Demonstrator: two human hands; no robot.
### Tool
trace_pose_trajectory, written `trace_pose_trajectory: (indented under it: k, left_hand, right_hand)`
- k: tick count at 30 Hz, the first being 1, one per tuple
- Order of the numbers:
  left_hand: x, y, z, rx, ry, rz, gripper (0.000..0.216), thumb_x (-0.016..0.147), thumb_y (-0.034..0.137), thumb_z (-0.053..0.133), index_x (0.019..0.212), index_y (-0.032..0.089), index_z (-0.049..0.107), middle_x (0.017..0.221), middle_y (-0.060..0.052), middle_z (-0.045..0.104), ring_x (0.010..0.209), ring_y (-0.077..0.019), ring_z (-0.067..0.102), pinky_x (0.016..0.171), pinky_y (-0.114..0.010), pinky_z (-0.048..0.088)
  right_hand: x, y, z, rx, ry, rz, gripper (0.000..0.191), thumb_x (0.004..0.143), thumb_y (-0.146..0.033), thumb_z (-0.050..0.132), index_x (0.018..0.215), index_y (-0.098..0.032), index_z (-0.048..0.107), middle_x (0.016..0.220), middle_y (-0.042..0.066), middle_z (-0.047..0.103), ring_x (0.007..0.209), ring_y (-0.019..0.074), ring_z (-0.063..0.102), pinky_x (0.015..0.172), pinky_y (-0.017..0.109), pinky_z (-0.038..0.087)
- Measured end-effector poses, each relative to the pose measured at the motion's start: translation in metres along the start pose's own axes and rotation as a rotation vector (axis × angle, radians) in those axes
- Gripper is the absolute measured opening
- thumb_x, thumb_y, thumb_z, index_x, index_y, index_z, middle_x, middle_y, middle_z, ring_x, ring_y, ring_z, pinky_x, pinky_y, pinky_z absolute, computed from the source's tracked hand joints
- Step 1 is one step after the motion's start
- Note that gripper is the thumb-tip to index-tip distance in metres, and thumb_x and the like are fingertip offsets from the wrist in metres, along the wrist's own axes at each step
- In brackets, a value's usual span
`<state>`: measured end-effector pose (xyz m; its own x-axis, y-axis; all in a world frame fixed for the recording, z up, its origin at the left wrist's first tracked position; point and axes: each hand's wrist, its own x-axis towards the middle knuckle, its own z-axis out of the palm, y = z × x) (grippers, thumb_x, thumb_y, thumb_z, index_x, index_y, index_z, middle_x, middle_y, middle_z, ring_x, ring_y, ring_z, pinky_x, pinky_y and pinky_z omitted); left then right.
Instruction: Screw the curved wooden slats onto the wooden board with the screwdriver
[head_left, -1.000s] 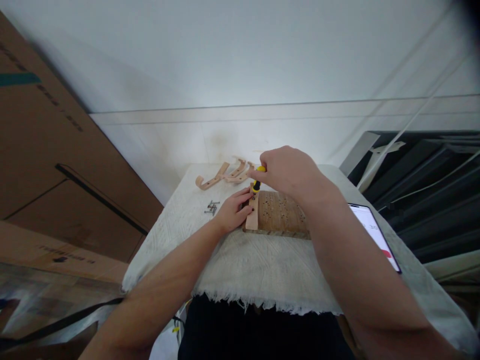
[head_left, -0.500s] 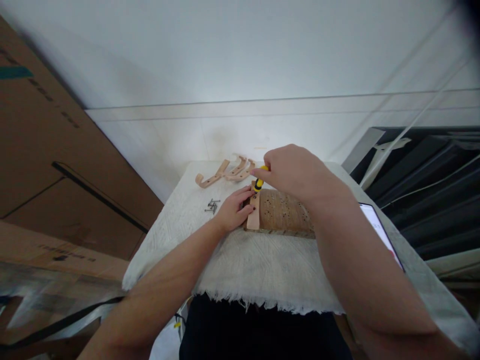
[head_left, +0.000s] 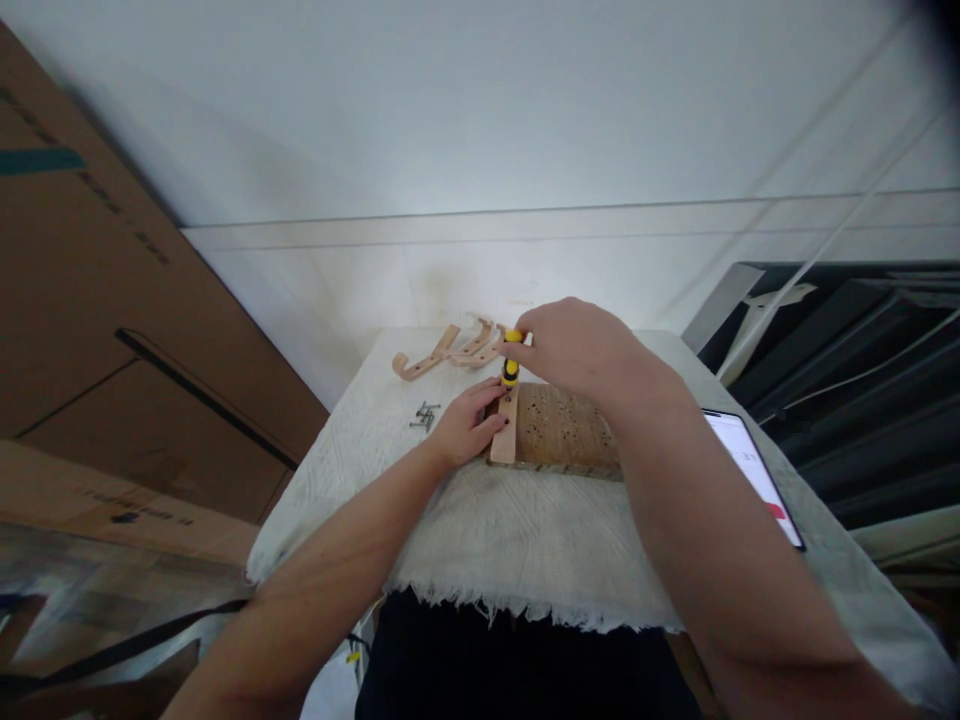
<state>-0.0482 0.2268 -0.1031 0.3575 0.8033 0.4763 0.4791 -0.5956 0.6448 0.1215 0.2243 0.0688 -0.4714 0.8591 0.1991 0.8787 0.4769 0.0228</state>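
Note:
My right hand (head_left: 574, 345) is closed around a short yellow-and-black screwdriver (head_left: 511, 372), held nearly upright. Its tip meets a pale wooden hook (head_left: 505, 440) at the upper screw hole; the tip itself is too small to make out. The hook lies across the left end of a brown wooden board (head_left: 559, 430) dotted with small dark holes. With thumb and fingers, my left hand (head_left: 469, 425) grips the hook and the board's left edge. Several loose screws (head_left: 424, 416) lie left of that hand. Behind them rest more wooden hooks (head_left: 427, 364), partly overlapping.
A pale fringed cloth (head_left: 540, 540) covers the table. On the right lies a phone (head_left: 754, 475) with its screen lit, beside my right forearm. A white wall (head_left: 480, 120) rises behind the table, a large cardboard box (head_left: 172, 330) stands left, and dark folded items (head_left: 847, 390) stand right.
The screwdriver has gone from leaning right to nearly upright, and my right hand has shifted slightly left with it. My left hand stays on the hook. The view has shifted slightly.

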Motion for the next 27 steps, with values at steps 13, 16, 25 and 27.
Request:
trace_pose_trajectory:
  k: [13,16,25,27]
  left_hand:
    - [0.001,0.0,0.0,0.003,-0.007,0.012,0.049,0.08,0.035,0.056,0.123,0.011,0.059,0.133,-0.018,0.056,0.127,-0.0304,0.048,0.108,-0.049,0.036]
    - [0.002,0.001,0.0,-0.001,-0.008,0.018,0.048,0.081,0.036,0.054,0.122,0.012,0.059,0.132,-0.017,0.057,0.127,-0.03,0.048,0.108,-0.049,0.036]
    - [0.001,0.01,-0.003,0.024,-0.021,0.002,0.044,0.082,0.034,0.052,0.12,0.015,0.059,0.127,-0.014,0.06,0.123,-0.0292,0.05,0.108,-0.048,0.035]
    - [0.001,0.01,-0.003,0.026,-0.016,0.0,0.043,0.081,0.032,0.053,0.119,0.015,0.059,0.127,-0.014,0.06,0.124,-0.029,0.05,0.108,-0.048,0.036]
  right_hand:
    - [-0.003,0.006,-0.002,0.037,-0.03,-0.224,0.027,0.089,-0.019,0.045,0.098,-0.014,0.07,0.097,0.012,0.073,0.086,0.0209,0.066,0.071,0.028,0.043]
    - [-0.002,-0.001,-0.002,-0.012,0.017,-0.044,0.036,0.091,-0.039,0.047,0.094,-0.013,0.072,0.091,0.015,0.072,0.084,0.0249,0.066,0.068,0.031,0.043]
    - [0.0,-0.01,0.007,0.086,-0.052,-0.115,0.044,0.095,-0.027,0.037,0.135,-0.011,0.049,0.107,0.018,0.07,0.092,0.0232,0.065,0.072,0.03,0.043]
    - [-0.001,-0.007,0.007,0.066,-0.05,-0.104,0.039,0.095,-0.03,0.038,0.123,-0.013,0.059,0.101,0.017,0.07,0.088,0.0238,0.065,0.07,0.03,0.043]
